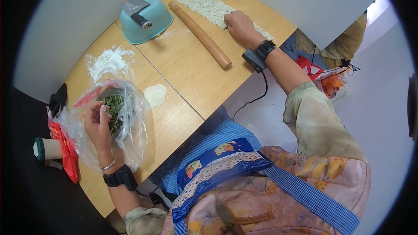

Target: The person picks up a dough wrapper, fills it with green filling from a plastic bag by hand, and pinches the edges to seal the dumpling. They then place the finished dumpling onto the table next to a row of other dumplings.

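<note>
Over the clear plastic bag (135, 126), which holds chopped green leaves (114, 106), hovers my left hand (98, 124). Its fingers are loosely curled, the thumb is apart from them, and nothing shows between. My right hand (240, 26) is closed at the rows of pale dumplings (209, 8), fingertips down among them; what it grips, if anything, is hidden. A flat round dough wrapper (155, 96) lies just right of the bag. Between the dumplings and the bowl lies a wooden rolling pin (200, 34).
An upturned turquoise bowl (152, 26) stands at the back with a cleaver (136, 9) on top. White flour (109, 63) is spread behind the bag. A red bag (65, 152) and a beige cylinder with a green rim (51, 149) are at the left edge.
</note>
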{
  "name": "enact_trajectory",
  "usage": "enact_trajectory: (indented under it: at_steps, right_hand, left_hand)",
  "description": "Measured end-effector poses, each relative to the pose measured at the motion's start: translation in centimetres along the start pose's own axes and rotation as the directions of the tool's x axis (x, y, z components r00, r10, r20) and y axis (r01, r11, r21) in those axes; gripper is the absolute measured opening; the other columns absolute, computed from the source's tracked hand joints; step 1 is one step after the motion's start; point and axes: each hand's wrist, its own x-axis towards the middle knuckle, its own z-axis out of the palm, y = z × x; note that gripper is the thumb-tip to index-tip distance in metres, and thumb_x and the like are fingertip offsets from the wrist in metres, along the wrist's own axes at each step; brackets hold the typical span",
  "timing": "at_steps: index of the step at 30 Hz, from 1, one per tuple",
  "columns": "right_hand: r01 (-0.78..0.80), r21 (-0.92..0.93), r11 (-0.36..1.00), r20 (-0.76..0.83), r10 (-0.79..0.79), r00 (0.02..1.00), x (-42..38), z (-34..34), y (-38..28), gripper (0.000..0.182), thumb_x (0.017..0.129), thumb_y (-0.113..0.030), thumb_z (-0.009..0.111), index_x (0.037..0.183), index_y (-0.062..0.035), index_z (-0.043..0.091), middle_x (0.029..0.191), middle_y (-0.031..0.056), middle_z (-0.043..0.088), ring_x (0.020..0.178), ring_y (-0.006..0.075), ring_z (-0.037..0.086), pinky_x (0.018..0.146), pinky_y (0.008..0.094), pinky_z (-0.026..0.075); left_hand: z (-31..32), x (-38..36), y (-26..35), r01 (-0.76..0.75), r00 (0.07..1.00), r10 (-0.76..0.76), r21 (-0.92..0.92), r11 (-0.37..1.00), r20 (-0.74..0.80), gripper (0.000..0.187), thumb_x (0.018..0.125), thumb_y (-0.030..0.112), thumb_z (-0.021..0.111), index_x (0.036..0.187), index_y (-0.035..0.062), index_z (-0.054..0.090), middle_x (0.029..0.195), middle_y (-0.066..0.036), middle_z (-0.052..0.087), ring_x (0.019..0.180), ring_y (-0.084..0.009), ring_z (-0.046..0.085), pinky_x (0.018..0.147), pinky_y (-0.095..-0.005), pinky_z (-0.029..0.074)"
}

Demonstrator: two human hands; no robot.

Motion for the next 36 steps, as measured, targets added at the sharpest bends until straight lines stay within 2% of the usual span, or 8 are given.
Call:
enact_trajectory:
  at_steps: [10,16,22,25,27,29,31,36]
  right_hand:
    - [0.008,-0.009,1.0,0.012,-0.008,1.0,-0.2,-0.7,-0.3,0.011,0.081,-0.006,0.05,0.078,-0.0026,0.061,0.083,0.0171,0.061,0.086,0.0356,0.056,0.075,0.0453,0.045]
    - [-0.048,0.037,0.998,-0.096,0.051,0.994,-0.5,-2.1,0.1,0.015,0.077,-0.005,0.059,0.092,-0.0058,0.059,0.083,0.0124,0.062,0.089,0.0312,0.058,0.074,0.0404,0.047]
    - [-0.195,0.222,0.955,-0.141,0.229,0.963,-0.3,-5.4,-0.6,0.014,0.079,-0.01,0.059,0.092,-0.0059,0.062,0.085,0.0123,0.064,0.083,0.0311,0.061,0.071,0.0411,0.048]
    - [-0.113,0.366,0.924,-0.197,0.195,0.961,-1.1,-6.3,-2.8,0.012,0.079,-0.012,0.06,0.088,-0.0058,0.062,0.08,0.0119,0.063,0.076,0.0298,0.061,0.067,0.0397,0.048]
    - [0.049,0.433,0.9,-0.248,0.067,0.966,-1.9,-6.2,-5.6,0.012,0.081,-0.012,0.064,0.089,-0.004,0.061,0.073,0.0092,0.061,0.067,0.0199,0.06,0.062,0.0307,0.047]
    - [0.011,0.56,0.828,-0.115,0.064,0.991,-3.8,-7.0,-10.2,0.01,0.081,-0.01,0.062,0.088,-0.0036,0.06,0.074,0.0101,0.061,0.068,0.0217,0.06,0.061,0.0312,0.047]
    - [0.144,0.577,0.804,-0.116,-0.095,0.989,-5.3,-6.1,-13.4,0.009,0.081,-0.01,0.06,0.086,-0.0027,0.059,0.076,0.0115,0.06,0.068,0.024,0.06,0.061,0.0335,0.047]
    - [0.159,0.676,0.72,0.007,-0.222,0.975,-6.0,-3.3,-17.5,0.011,0.081,-0.011,0.058,0.084,-0.0006,0.058,0.076,0.0132,0.059,0.069,0.026,0.059,0.062,0.0363,0.047]
  left_hand:
    - [0.1,0.0,-0.2,-0.002,1.0,0.001,-0.018,1.0,-0.011,0.012,0.093,0.005,0.056,0.103,0.0016,0.058,0.087,-0.003,0.061,0.073,-0.0061,0.055,0.062,-0.0186,0.044]
    - [0.0,-0.1,-0.2,-0.008,1.0,0.008,-0.02,1.0,-0.005,0.012,0.093,0.005,0.056,0.104,0.0016,0.058,0.088,-0.003,0.061,0.074,-0.0061,0.055,0.061,-0.0186,0.044]
    - [0.0,0.0,-0.1,-0.004,1.0,0.004,-0.026,1.0,-0.003,0.012,0.093,0.005,0.056,0.104,0.0015,0.058,0.088,-0.003,0.061,0.074,-0.0063,0.056,0.061,-0.0187,0.044]
    - [0.0,0.0,-0.3,-0.012,1.0,0.011,-0.024,1.0,-0.008,0.012,0.093,0.005,0.055,0.103,0.0012,0.059,0.088,-0.003,0.061,0.074,-0.0064,0.056,0.061,-0.0188,0.045]
    - [0.0,0.0,-0.5,-0.016,1.0,0.015,-0.014,1.0,-0.016,0.012,0.093,0.005,0.055,0.103,0.0011,0.059,0.087,-0.003,0.061,0.074,-0.0065,0.056,0.061,-0.0189,0.045]
    - [0.1,0.0,-0.4,-0.01,1.0,0.01,-0.024,1.0,-0.014,0.011,0.093,0.005,0.054,0.103,0.0009,0.059,0.087,-0.003,0.061,0.074,-0.0067,0.056,0.062,-0.0191,0.045]
    - [0.1,0.0,-0.2,-0.015,1.0,0.015,-0.02,1.0,-0.011,0.011,0.093,0.004,0.054,0.103,0.0009,0.059,0.087,-0.003,0.061,0.074,-0.0066,0.056,0.062,-0.0192,0.045]
    - [0.0,0.1,-0.1,-0.07,0.997,0.07,0.0,0.998,-0.015,0.012,0.092,0.007,0.057,0.103,0.0026,0.06,0.085,-0.003,0.061,0.073,-0.0074,0.056,0.06,-0.0203,0.046]
